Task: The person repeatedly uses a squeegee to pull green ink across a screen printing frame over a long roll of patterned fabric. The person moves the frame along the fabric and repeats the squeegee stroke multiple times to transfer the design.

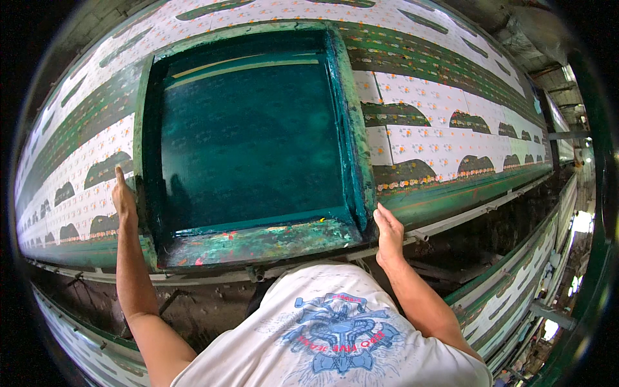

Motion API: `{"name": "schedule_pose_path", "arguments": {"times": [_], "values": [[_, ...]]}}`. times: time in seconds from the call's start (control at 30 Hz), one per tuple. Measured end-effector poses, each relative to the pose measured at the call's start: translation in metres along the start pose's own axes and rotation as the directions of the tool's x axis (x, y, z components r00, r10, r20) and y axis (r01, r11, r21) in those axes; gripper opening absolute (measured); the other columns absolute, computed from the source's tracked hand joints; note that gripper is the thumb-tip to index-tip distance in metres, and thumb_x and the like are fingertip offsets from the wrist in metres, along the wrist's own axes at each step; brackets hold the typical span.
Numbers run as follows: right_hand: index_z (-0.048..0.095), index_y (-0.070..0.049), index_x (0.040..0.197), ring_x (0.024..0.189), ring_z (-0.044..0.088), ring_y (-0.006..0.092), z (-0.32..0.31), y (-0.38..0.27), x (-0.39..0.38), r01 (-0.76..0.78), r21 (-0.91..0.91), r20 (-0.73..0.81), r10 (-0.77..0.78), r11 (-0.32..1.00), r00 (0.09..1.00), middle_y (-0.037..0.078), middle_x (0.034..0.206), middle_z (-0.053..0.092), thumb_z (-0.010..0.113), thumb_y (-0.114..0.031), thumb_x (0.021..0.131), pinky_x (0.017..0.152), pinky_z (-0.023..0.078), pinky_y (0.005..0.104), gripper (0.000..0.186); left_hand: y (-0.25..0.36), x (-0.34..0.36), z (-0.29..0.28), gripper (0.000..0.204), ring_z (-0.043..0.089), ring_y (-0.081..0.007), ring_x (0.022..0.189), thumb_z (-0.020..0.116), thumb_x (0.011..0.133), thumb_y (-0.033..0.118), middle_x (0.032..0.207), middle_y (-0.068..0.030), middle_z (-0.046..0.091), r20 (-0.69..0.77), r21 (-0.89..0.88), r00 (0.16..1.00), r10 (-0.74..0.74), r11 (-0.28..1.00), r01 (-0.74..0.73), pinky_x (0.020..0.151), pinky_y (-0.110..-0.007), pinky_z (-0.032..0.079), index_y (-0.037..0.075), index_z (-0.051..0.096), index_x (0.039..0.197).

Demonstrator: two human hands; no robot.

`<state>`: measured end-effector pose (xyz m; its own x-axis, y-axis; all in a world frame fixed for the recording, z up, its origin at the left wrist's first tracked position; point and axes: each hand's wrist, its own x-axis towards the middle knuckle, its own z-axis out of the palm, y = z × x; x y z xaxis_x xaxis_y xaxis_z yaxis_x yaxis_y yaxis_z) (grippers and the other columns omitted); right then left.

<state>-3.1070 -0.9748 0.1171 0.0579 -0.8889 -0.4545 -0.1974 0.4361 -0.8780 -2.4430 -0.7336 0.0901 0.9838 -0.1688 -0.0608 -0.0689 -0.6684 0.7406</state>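
White cloth strips (429, 90) with small orange prints cover the green surface (445, 201) on both sides of a dark green frame (258, 242), which lies at its near edge and hides what is beneath. A metal rail (445, 226) runs along that edge, before the person. The left hand (122, 195) points forward beside the frame's left side; the right hand (389, 233) angles inward at its near right corner. Whether either grips, I cannot tell.

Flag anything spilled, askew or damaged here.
The green frame looks messy: its near rim is blotched with mixed colours, unlike the clean-looking printed sheets. That may just be wear. No obvious spill or break stands out.
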Motion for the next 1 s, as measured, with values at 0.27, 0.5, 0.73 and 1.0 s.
{"name": "schedule_pose_path", "arguments": {"times": [0.27,0.5,0.73,1.0], "values": [[0.069,0.007,0.147,0.133,0.063,0.0186,-0.014,-0.047,-0.021,0.021,0.125,0.143,-0.039,0.992,0.989,0.013,0.144,0.073,0.072,-0.025,0.109,0.120,0.043,0.0341,0.050,-0.041,0.049,0.009,0.089,0.033,-0.0190,0.063,0.050,0.106,0.081,0.068,-0.0033,0.044,-0.010,0.065,1.000,0.002,0.998,-0.002,0.061,-0.042,0.032,0.002,0.058,0.067],[0.074,0.010,0.136,0.109,0.065,0.0132,-0.057,-0.091,0.002,0.346,-0.011,0.235,-0.334,0.938,0.913,0.007,0.116,0.075,0.073,-0.027,0.109,0.100,0.050,0.0309,0.045,-0.019,0.058,-0.008,0.081,0.039,-0.0145,0.054,0.065,0.097,0.084,0.068,0.0005,0.055,0.148,-0.293,0.985,-0.088,0.948,0.128,0.053,-0.033,0.035,0.005,0.078,0.085],[0.077,0.008,0.130,0.110,0.069,0.0132,-0.172,-0.122,0.080,0.351,0.101,0.009,-0.354,0.931,0.935,0.008,0.117,0.080,0.075,-0.032,0.108,0.101,0.054,0.0321,0.045,0.155,-0.119,0.069,0.099,0.063,-0.0202,0.057,0.043,0.096,0.097,0.076,-0.0063,0.074,0.492,-0.464,0.870,-0.032,0.836,0.293,0.056,-0.031,0.051,0.005,0.081,0.092],[0.077,0.007,0.130,0.116,0.068,0.0164,-0.365,-0.139,0.231,0.367,-0.081,-0.019,-0.369,0.927,0.929,0.009,0.120,0.078,0.080,-0.033,0.104,0.107,0.050,0.0349,0.048,0.266,-0.247,0.207,0.091,0.058,-0.0209,0.051,0.049,0.098,0.092,0.069,-0.0062,0.071,0.400,-0.525,0.915,-0.057,0.804,0.280,0.052,-0.033,0.048,0.007,0.077,0.080]]}}
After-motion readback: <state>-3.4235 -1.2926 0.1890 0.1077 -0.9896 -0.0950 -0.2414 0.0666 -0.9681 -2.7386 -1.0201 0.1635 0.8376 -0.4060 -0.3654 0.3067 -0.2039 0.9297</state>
